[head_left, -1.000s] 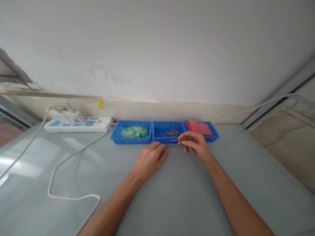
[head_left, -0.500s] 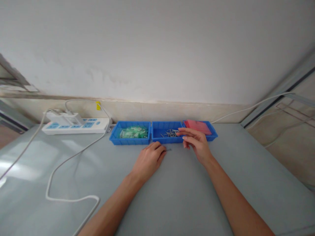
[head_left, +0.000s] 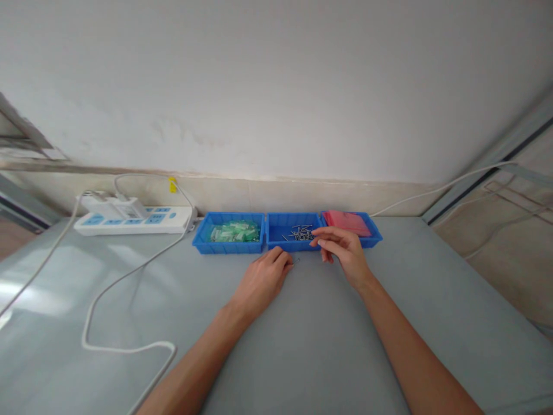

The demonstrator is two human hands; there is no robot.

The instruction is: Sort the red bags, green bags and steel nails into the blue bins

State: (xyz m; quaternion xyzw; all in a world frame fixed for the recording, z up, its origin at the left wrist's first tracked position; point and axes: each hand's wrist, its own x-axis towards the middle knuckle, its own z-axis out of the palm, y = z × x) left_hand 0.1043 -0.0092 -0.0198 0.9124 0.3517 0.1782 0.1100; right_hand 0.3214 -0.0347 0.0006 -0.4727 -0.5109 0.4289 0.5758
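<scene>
Starting close in: white cable [head_left: 129, 349] curling near the left forearm [head_left: 203, 357], with a possible snag from any wide sweep of that arm. Just beyond, left hand [head_left: 263, 276] low over the grey table [head_left: 311, 340], thumb and fingers drawn together, apparently with hold of a thin metal piece [head_left: 296, 262], its tip poking out beyond the fingertips. Very little to grip there, so at risk of slipping or rolling off across smooth tabletop after any loosening of the pinch.

Over to the right hand [head_left: 345, 253], at the front right corner of the middle blue tray [head_left: 285, 246], partly open, fingers loosely bent, thumb a little apart from the forefinger; cannot tell of anything tiny between them. Possible trouble: a knuckle against the rim, nudging the tray, or several metal pins [head_left: 301, 231] coming up together, being so tangled.

Now for looks: by the left fingertips, slim, dull grey, too small for a clear view of head or point. Farther back, inside the middle tray, silvery, slender, straight, crisscrossed in a loose heap toward the right side, between green packets [head_left: 235, 231] and red packets [head_left: 348, 223] in the neighbouring trays.
</scene>
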